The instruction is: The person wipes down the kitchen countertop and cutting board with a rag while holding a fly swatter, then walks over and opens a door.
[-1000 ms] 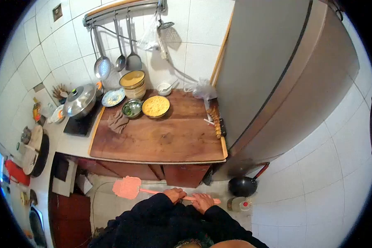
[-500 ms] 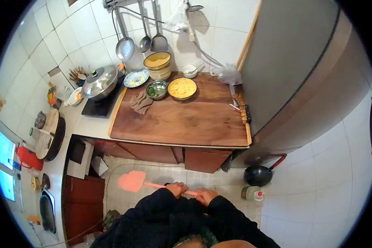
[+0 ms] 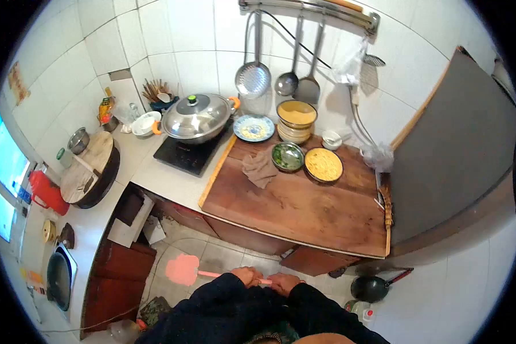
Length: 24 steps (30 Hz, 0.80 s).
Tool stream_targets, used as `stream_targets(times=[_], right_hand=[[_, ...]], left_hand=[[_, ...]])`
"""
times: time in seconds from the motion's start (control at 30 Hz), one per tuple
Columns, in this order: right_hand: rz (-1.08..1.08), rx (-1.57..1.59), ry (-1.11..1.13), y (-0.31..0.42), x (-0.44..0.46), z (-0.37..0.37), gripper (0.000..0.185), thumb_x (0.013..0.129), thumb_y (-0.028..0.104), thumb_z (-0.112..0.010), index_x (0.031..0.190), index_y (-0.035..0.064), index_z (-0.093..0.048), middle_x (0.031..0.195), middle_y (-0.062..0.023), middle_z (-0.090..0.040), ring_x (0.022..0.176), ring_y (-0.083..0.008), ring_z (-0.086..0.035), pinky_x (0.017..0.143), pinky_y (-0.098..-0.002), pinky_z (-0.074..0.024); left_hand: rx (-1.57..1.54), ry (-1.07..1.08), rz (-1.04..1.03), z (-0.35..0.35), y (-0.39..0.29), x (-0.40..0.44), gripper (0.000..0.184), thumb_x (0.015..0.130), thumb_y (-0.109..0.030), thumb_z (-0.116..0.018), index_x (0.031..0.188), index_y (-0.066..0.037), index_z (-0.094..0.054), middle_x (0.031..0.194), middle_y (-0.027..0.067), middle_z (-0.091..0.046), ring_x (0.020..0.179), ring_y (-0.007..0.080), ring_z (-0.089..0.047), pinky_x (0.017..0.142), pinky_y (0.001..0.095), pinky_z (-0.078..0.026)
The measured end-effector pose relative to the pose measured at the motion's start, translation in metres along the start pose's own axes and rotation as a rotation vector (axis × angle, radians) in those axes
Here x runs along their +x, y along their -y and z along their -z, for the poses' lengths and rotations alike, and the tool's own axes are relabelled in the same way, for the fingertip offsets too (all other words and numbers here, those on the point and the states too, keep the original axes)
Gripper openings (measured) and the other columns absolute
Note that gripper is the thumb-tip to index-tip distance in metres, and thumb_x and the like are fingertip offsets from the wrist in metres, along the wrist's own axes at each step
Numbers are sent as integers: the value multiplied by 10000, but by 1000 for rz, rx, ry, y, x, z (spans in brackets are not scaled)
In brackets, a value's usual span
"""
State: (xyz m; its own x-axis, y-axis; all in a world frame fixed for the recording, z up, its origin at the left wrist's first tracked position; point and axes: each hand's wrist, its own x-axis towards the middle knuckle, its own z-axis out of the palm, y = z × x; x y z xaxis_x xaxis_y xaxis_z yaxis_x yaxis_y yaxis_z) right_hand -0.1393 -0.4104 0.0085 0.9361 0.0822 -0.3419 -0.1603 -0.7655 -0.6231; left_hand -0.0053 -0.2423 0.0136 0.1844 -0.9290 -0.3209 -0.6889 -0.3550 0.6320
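A pink fly swatter [image 3: 182,270] is held low in front of my body, its broad head out to the left over the tiled floor. My left hand [image 3: 247,276] is closed round the handle, and my right hand [image 3: 284,283] grips it farther along towards the end. Both hands are close together, level with each other, below the front edge of the wooden board [image 3: 309,212]. Dark sleeves cover my wrists. The fingers' undersides are hidden.
On the board lie a brown cloth [image 3: 260,169], a bowl of greens [image 3: 288,156], a bowl of yellow food [image 3: 324,164] and stacked bowls [image 3: 296,114]. A lidded pot [image 3: 196,117] stands on a black cooktop [image 3: 180,155]. A wok [image 3: 369,289] sits at the lower right.
My view has turned left and up, so the counter appears shifted right and lower. Both hands keep their grip on the fly swatter, which stays nearly in the same position before me.
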Motion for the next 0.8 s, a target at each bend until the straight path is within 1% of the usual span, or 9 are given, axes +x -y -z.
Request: stream_targets(times=[0.1,0.2,0.3,0.4,0.5,0.63,0.73,0.77,0.8], right_hand=[[8,-76,-18,13,24,0,289,831,302,-478,1055,146,-572,977,-138,-579,918,-325,-549,775,-419,-440],[84,-55,-62,16,46,-1,316,831,333,-476,1054,125,-557,1007,-130,-584,935,-306,-557,763,-417,-449],[110,-54,-15,36,60,14,299,840,309,-494,1060,118,-563,957,-135,-597,891,-317,-567,756,-395,-456],[95,-27,18,39,77,7,310,846,311,-503,1067,100,-551,954,-136,-600,877,-317,-575,745,-393,-458],[63,0,40,61,79,22,321,836,327,-493,1061,105,-549,996,-127,-582,918,-307,-561,766,-404,-446],[66,-56,137,62,97,23,303,831,298,-492,1039,83,-546,1015,-170,-574,919,-342,-556,787,-423,-435],[134,-122,56,36,114,-2,322,787,275,-536,1054,97,-562,998,-182,-585,916,-365,-554,766,-437,-444],[135,-142,188,43,119,9,318,785,233,-500,1056,68,-528,1016,-190,-578,926,-371,-546,781,-457,-428],[155,-91,163,61,117,24,339,781,246,-506,1067,66,-523,1000,-188,-586,921,-365,-552,770,-466,-429]], left_hand=[[-26,-90,-19,8,22,-10,246,796,-234,-517,1015,-133,-563,920,156,-564,886,339,-547,754,439,-432],[58,-293,-13,8,42,-15,268,776,-220,-542,1025,-124,-555,925,129,-547,879,328,-533,736,431,-427],[-6,-551,-80,25,47,-25,277,751,-189,-572,1015,-110,-548,913,122,-533,851,325,-525,708,419,-427],[-27,-688,-103,39,51,-32,258,733,-159,-589,980,-95,-552,903,128,-534,850,330,-524,712,416,-430],[-112,-721,-107,50,47,-40,244,726,-148,-595,957,-84,-553,896,133,-532,853,334,-523,715,413,-430],[-175,-742,-145,41,48,-33,289,732,-228,-622,965,-69,-560,911,146,-533,866,342,-519,743,411,-430],[-233,-662,-158,46,36,-34,341,751,-246,-629,1023,-54,-554,931,152,-533,901,339,-506,773,403,-421],[-223,-594,-100,36,44,-30,377,770,-267,-610,1072,-54,-532,958,162,-527,937,341,-493,813,401,-406],[-250,-603,-92,38,44,-31,393,770,-271,-610,1088,-57,-522,968,163,-529,939,340,-495,817,403,-406]])
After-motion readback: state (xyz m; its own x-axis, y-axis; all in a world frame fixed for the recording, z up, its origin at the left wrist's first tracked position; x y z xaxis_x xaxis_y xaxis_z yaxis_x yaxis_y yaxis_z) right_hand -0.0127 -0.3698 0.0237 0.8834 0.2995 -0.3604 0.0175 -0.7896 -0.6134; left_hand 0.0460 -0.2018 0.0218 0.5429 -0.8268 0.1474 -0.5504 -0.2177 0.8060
